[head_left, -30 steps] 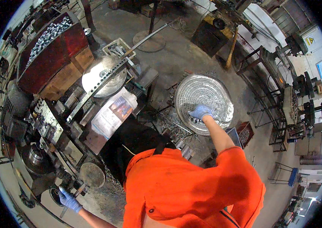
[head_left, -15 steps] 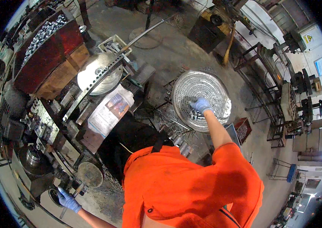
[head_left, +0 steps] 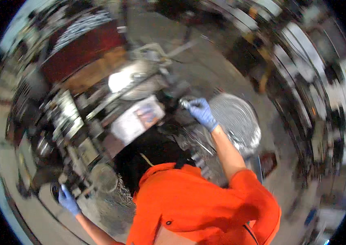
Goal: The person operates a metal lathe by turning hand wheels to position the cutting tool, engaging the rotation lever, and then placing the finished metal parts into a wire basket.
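My right hand (head_left: 202,113), in a blue glove, is raised just left of a round perforated metal tray (head_left: 244,118). Its fingers are closed on a small shiny metal part (head_left: 185,103); blur hides the part's exact shape. At the lower left, my left hand (head_left: 68,201), also gloved in blue, is at the rim of a dark handwheel (head_left: 54,190) on the machine. One finger points upward along the rim, and the others look bent round it, partly hidden. A round grey disc (head_left: 104,178) lies to the right of that hand.
A red bin (head_left: 85,51) heaped with small metal parts stands at the back left. Before it are a bright metal disc (head_left: 134,79) and a printed white sack (head_left: 136,122). Metal scraps (head_left: 195,141) lie beside the tray. A dark red box (head_left: 268,163) stands at the right.
My right hand has lifted off the perforated tray and moved left with a metal part. The whole view has shifted and blurred. My left hand stays by the handwheel.
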The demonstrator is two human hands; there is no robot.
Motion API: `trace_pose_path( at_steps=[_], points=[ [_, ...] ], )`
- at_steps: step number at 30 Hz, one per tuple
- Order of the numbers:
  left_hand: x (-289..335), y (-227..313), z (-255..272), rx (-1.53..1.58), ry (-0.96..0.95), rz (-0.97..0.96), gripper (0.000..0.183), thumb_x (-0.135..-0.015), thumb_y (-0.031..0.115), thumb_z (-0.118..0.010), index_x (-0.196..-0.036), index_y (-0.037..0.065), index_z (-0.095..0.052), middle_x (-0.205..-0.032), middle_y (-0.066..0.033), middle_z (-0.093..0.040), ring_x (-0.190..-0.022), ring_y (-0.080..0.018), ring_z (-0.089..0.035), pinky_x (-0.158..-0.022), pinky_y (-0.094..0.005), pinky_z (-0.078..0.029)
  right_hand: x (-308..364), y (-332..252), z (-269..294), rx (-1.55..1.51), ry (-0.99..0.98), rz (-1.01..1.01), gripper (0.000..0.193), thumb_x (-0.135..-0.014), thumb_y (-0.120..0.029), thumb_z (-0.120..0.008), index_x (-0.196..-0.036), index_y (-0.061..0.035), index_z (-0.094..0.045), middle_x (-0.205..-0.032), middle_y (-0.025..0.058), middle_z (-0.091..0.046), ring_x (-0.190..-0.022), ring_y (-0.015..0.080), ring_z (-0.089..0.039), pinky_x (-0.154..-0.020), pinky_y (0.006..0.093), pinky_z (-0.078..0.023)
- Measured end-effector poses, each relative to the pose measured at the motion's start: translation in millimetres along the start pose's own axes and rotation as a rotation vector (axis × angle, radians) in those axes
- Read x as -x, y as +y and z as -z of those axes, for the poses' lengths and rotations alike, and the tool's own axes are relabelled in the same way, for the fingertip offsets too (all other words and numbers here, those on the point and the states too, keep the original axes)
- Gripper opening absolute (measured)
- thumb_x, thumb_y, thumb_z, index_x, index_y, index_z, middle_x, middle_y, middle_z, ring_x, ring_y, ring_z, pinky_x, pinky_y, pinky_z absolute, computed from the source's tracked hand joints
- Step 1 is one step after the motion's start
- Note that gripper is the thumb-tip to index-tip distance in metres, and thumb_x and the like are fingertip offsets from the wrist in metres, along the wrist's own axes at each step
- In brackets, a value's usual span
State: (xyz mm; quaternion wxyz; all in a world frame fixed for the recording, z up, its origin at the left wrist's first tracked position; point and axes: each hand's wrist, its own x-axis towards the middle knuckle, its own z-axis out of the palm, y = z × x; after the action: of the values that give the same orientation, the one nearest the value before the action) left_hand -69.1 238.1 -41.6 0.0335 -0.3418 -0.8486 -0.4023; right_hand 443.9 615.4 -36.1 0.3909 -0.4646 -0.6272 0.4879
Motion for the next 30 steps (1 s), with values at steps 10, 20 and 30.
trace_pose_path(
  at_steps=[10,20,30],
  points=[
    [39.7,-11.3,150.9,-0.430,0.280,0.104,0.032,-0.091,0.028,-0.052,-0.098,-0.002,-0.063,-0.071,-0.0114,-0.061,-0.061,-0.0145,-0.050,-0.059,-0.0301,-0.043,-23.8,-189.4,-245.9,0.216,-0.703,1.007,0.018,-0.069,-0.018,-0.071,-0.082,-0.0058,-0.069,-0.101,0.0132,-0.063,-0.091,0.0283,-0.062,-0.078,0.0342,-0.049],
    [180.6,-48.7,178.7,-0.387,0.274,0.429,0.034,-0.091,0.032,-0.050,-0.093,0.001,-0.064,-0.062,-0.0167,-0.058,-0.053,-0.0217,-0.054,-0.054,-0.0360,-0.042,-50.1,-221.9,-426.6,1.033,-0.899,1.099,0.053,-0.071,-0.055,-0.058,-0.078,-0.0028,-0.067,-0.078,0.0189,-0.065,-0.075,0.0337,-0.063,-0.073,0.0401,-0.050],
    [169.0,-30.9,149.4,-0.394,0.272,0.446,0.033,-0.089,0.035,-0.050,-0.095,0.006,-0.065,-0.068,-0.0164,-0.060,-0.063,-0.0322,-0.058,-0.060,-0.0418,-0.043,-63.2,-231.3,-451.3,0.806,-0.865,0.465,0.071,-0.065,-0.065,-0.059,-0.080,0.0041,-0.065,-0.078,0.0249,-0.063,-0.077,0.0347,-0.064,-0.072,0.0393,-0.050]
  ],
)
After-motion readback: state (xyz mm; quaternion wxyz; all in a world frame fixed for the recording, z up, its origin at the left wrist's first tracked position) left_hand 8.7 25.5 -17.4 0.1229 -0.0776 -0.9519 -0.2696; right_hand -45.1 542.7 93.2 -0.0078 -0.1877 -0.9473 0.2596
